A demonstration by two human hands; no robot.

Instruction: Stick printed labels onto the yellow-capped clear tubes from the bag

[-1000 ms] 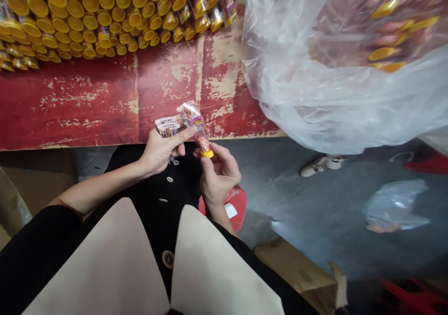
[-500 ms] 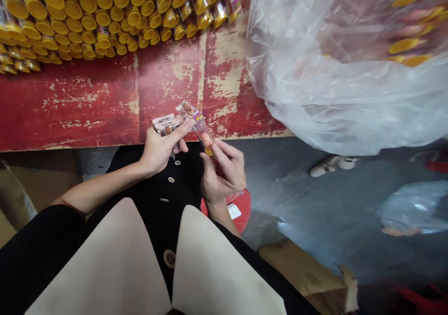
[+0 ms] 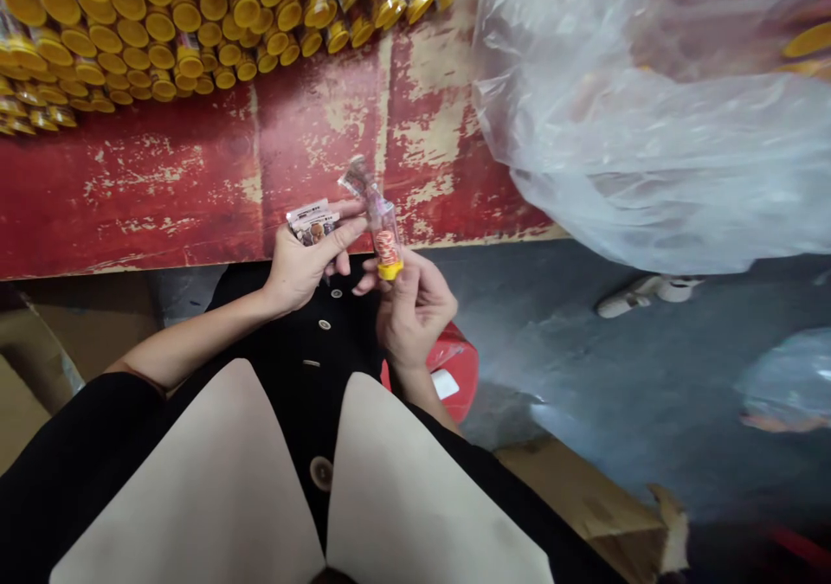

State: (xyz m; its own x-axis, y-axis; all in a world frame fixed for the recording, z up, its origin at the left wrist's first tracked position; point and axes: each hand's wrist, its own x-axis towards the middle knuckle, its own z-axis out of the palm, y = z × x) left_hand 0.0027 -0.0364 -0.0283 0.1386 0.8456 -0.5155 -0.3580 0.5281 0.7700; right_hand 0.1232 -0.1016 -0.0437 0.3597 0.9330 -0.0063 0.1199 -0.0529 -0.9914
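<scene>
My left hand (image 3: pixel 302 264) is closed on a small stack of printed packets (image 3: pixel 312 222), its thumb across them and its fingertips close to a clear tube. That tube (image 3: pixel 384 234) has a yellow cap at its lower end and red and white print on its side. My right hand (image 3: pixel 415 303) pinches the tube near the cap. A small printed packet (image 3: pixel 357 177) shows at the tube's upper end, tilted up to the left; whether it is inside or only against the mouth I cannot tell. Both hands are at the front edge of the red table (image 3: pixel 214 169).
Many yellow-capped tubes (image 3: pixel 172 17) are piled along the table's back left. A large clear plastic bag (image 3: pixel 623 160) hangs over the table's right side. Below are a red stool (image 3: pixel 464 363), a cardboard box (image 3: pixel 584 497) and a shoe (image 3: pixel 623 298).
The tube has turned more upright, with its cap lower and facing me. The packet at its top has tilted up and away from my left thumb. The view has shifted slightly.
</scene>
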